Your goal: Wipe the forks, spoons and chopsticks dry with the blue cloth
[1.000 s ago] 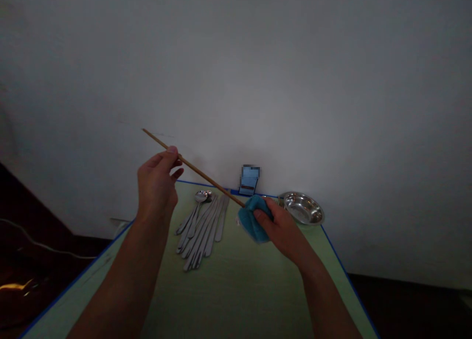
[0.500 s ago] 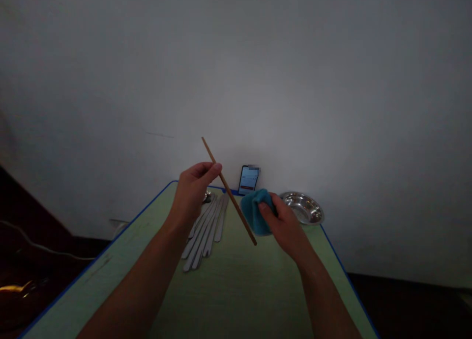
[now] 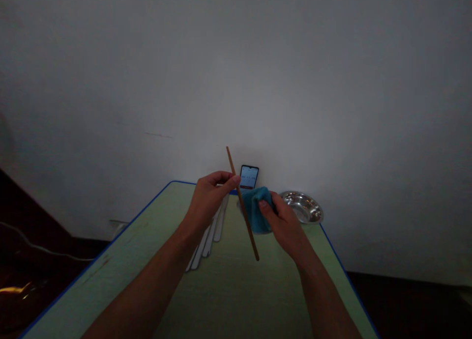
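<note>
Between thumb and fingers, my left hand (image 3: pixel 214 194) pinches a brown wooden chopstick (image 3: pixel 248 226) above its middle, tilted with its lower end toward me. My right hand (image 3: pixel 283 222) is closed on a blue cloth (image 3: pixel 260 211), just right of the chopstick. The chopstick crosses in front of the cloth's left edge; whether they touch I cannot tell. Under and beside my left hand lie several flat metal cutlery handles (image 3: pixel 208 240) on the table, their far ends hidden by my hand and forearm.
A shiny metal bowl (image 3: pixel 304 207) stands at the table's back right corner, behind my right hand. A phone (image 3: pixel 249 177) with a lit screen leans against the wall at the back. The pale green table (image 3: pixel 236 295) has a blue edge.
My left hand has moved right with the chopstick, which now stands steeper and overlaps the cloth. It covers more of the cutlery. My right hand has hardly moved.
</note>
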A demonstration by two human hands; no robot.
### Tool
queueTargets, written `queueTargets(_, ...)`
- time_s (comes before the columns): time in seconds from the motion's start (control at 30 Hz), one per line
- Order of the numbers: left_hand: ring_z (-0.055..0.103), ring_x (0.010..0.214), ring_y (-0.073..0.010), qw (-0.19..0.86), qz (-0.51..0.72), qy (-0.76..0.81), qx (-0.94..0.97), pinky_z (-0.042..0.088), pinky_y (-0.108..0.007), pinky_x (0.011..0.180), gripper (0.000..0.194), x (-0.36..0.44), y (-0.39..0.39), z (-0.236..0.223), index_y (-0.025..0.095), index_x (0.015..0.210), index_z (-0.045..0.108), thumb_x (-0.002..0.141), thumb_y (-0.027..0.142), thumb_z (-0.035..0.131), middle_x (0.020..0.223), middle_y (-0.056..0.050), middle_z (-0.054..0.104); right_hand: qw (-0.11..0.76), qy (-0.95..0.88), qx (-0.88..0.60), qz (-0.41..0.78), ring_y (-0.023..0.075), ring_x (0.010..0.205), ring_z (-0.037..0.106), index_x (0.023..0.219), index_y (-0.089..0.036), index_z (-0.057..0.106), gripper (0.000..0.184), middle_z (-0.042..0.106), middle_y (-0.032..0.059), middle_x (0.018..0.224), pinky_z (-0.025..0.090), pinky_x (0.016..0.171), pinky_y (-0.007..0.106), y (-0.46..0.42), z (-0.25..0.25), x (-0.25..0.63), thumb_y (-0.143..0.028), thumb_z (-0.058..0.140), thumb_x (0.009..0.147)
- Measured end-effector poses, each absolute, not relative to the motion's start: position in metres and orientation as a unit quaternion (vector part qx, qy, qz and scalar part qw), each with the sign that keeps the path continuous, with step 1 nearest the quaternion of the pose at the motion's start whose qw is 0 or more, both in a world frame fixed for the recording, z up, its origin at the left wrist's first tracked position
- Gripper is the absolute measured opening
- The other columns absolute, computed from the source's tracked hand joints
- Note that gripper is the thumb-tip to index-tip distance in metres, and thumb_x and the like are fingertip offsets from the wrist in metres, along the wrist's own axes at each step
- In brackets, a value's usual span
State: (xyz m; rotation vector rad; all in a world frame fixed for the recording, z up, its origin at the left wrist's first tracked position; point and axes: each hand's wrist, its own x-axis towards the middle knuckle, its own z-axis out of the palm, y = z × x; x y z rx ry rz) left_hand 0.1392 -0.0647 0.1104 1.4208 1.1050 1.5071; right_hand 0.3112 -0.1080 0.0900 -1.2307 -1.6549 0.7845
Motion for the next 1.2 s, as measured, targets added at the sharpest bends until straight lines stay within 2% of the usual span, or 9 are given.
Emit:
queueTargets(0.2, 0.058, 0.064, -0.0160, 0.415, 0.577, 0.407, 0.574, 0.044, -0.027, 0.063, 0.020, 0.150, -0.070, 0.106, 0.019, 0.070, 0.068, 0.065, 0.038, 0.071, 0.068, -0.001, 0.067, 0.463, -0.670, -0.472, 0.338, 0.0160, 0.083, 0.054, 0.100, -0.021, 0.054, 0.026, 0.060, 0.0027, 0.092, 0.044, 0.073, 0.029, -0.109, 0.090, 0.306, -0.042, 0.043, 0.087)
queueTargets(0.37, 0.057, 0.061, -0.0152, 0.406, 0.564, 0.421, 0.582, 0.043, -0.026, 0.059, 0.021, 0.157, -0.074, 0.105, 0.018, 0.069, 0.068, 0.065, 0.039, 0.070, 0.067, -0.001, 0.065, 0.452, -0.674, -0.465, 0.354, 0.0156, 0.082, 0.055, 0.104, -0.021, 0.054, 0.029, 0.061, 0.0033, 0.093, 0.044, 0.074, 0.030, -0.111, 0.090, 0.300, -0.042, 0.044, 0.087)
queueTargets(0.6, 0.056, 0.059, -0.0137, 0.400, 0.566, 0.414, 0.589, 0.042, -0.025, 0.057, 0.022, 0.158, -0.073, 0.102, 0.019, 0.070, 0.067, 0.064, 0.039, 0.071, 0.068, 0.000, 0.065, 0.461, -0.665, -0.461, 0.364, 0.0161, 0.083, 0.056, 0.110, -0.020, 0.053, 0.034, 0.062, 0.0043, 0.096, 0.045, 0.072, 0.029, -0.110, 0.087, 0.297, -0.042, 0.047, 0.086)
queueTargets(0.8, 0.055, 0.058, -0.0129, 0.433, 0.575, 0.409, 0.561, 0.041, -0.024, 0.055, 0.022, 0.157, -0.075, 0.105, 0.019, 0.069, 0.065, 0.063, 0.038, 0.073, 0.065, 0.001, 0.063, 0.450, -0.672, -0.472, 0.352, 0.0153, 0.079, 0.055, 0.108, -0.021, 0.054, 0.030, 0.062, 0.0030, 0.092, 0.044, 0.067, 0.027, -0.113, 0.090, 0.296, -0.039, 0.047, 0.085)
queueTargets(1.0, 0.057, 0.063, -0.0138, 0.413, 0.612, 0.393, 0.548, 0.043, -0.025, 0.064, 0.019, 0.145, -0.070, 0.109, 0.018, 0.066, 0.065, 0.064, 0.036, 0.072, 0.066, 0.001, 0.063, 0.433, -0.686, -0.471, 0.346, 0.0141, 0.076, 0.054, 0.109, -0.020, 0.054, 0.029, 0.061, 0.0021, 0.088, 0.043, 0.066, 0.026, -0.114, 0.090, 0.291, -0.038, 0.046, 0.086)
queueTargets(1.2, 0.054, 0.062, -0.0130, 0.411, 0.615, 0.399, 0.542, 0.041, -0.025, 0.063, 0.019, 0.142, -0.067, 0.109, 0.019, 0.066, 0.065, 0.064, 0.036, 0.073, 0.066, 0.002, 0.062, 0.435, -0.687, -0.463, 0.353, 0.0137, 0.076, 0.054, 0.108, -0.020, 0.054, 0.028, 0.061, 0.0021, 0.088, 0.043, 0.065, 0.025, -0.115, 0.090, 0.291, -0.037, 0.046, 0.087)
